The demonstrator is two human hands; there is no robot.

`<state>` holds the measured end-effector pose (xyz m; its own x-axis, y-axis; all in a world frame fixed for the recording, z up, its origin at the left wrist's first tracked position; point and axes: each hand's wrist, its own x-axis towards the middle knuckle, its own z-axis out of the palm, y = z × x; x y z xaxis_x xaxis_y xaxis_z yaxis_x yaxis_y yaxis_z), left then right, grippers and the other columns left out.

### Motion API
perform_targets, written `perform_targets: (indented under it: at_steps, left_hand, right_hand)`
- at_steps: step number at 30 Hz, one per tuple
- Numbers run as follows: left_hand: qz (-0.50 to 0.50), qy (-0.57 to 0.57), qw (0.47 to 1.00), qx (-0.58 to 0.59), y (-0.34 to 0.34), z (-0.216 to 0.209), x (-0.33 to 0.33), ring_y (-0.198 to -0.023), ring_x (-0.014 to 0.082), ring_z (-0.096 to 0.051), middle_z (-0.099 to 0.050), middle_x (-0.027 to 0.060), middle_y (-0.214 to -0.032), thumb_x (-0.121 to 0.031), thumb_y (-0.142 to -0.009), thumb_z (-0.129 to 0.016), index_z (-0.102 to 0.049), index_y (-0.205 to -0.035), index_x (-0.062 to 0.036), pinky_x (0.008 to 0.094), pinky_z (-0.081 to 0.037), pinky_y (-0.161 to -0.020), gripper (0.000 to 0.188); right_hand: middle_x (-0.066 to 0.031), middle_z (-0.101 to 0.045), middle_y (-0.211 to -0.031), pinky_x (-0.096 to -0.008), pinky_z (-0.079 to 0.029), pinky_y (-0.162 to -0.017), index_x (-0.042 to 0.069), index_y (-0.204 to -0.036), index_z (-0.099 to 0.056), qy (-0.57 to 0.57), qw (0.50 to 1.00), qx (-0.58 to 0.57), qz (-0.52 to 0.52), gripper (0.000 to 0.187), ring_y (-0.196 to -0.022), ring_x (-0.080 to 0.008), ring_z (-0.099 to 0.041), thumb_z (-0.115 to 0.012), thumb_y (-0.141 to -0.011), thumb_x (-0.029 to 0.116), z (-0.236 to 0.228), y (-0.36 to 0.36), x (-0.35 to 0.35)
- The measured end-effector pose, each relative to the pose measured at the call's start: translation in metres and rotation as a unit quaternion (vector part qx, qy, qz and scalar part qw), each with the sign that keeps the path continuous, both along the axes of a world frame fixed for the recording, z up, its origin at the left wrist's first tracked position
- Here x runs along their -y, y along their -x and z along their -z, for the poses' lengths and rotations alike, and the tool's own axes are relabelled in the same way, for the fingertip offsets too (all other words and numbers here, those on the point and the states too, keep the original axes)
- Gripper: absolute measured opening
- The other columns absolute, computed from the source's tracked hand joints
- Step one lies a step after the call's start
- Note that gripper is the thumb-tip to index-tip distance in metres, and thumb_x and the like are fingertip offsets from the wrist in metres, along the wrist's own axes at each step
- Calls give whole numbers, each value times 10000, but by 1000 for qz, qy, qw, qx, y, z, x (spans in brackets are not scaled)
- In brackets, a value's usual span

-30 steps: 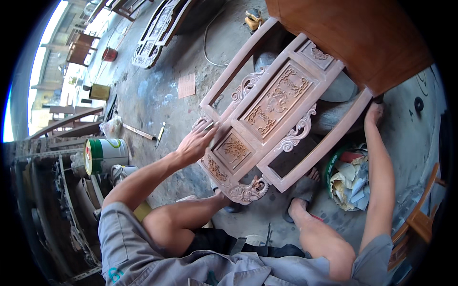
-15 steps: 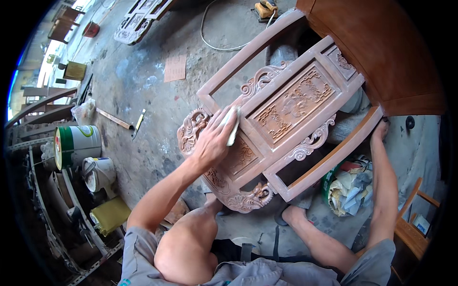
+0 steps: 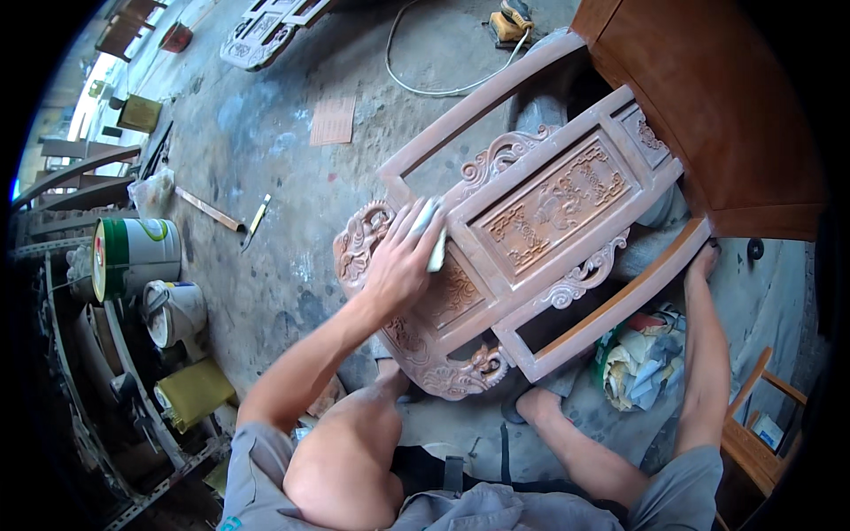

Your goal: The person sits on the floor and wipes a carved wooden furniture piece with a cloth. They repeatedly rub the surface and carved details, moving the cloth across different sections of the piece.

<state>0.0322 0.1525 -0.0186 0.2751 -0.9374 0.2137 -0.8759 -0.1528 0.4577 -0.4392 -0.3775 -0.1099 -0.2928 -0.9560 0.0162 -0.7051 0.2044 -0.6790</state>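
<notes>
A carved wooden chair (image 3: 531, 279), dusty pinkish brown, lies tilted across the middle with its backrest facing up. My left hand (image 3: 407, 265) rests on the left side of the backrest, near the cross rail between the large and small carved panels. Under its fingers is a folded pale sheet, apparently sandpaper (image 3: 436, 254), pressed against the wood. At the far right, my right hand (image 3: 702, 263) grips the chair by the end of the near curved arm, where it meets the smooth brown seat (image 3: 708, 106). Its fingertips are partly hidden behind the wood.
A bin of crumpled sheets (image 3: 642, 363) stands below the near arm. Paint buckets (image 3: 142, 257) and a metal rack line the left. On the floor lie a knife (image 3: 257, 221), a wood strip (image 3: 208, 210), a paper sheet (image 3: 333, 120) and a corded yellow sander (image 3: 507, 26).
The view has shifted slightly, so the chair appears a little lower and to the right. My left hand stays by the same rail with the folded sheet; my right hand keeps its hold.
</notes>
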Motion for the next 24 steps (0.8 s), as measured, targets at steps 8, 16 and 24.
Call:
perform_targets:
  at_steps: [8, 16, 24]
  left_hand:
    - [-16, 41, 999, -13, 3, 10, 35, -1484, 439, -446, -550, 288, -1506, 60, -797, -576, -504, -1512, 51, 535, -334, -1265, 718]
    - [-43, 44, 997, -38, 8, 4, 35, -1500, 449, -420, -536, 287, -1524, 58, -811, -568, -502, -1524, 26, 543, -322, -1273, 717]
    - [-28, 9, 997, 73, -51, 12, -12, -1498, 392, -464, -541, 241, -1558, 90, -841, -518, -521, -1521, 24, 517, -341, -1277, 683]
  right_hand:
    - [-254, -740, -1233, -513, -537, -970, -27, -1279, -691, 18, 998, -65, 20, 670, -1141, -413, -700, -507, -1015, 560, -13, 9, 9]
    - [-258, -773, -1101, -493, -562, -886, -66, -1101, -755, 34, 998, 42, -15, 605, -1039, -376, -741, -524, -1029, 488, 1, -16, -4]
    - [-264, -772, -1114, -511, -548, -934, -69, -1111, -768, 31, 999, 30, -1, 675, -1075, -396, -735, -489, -1033, 541, 25, 13, 22]
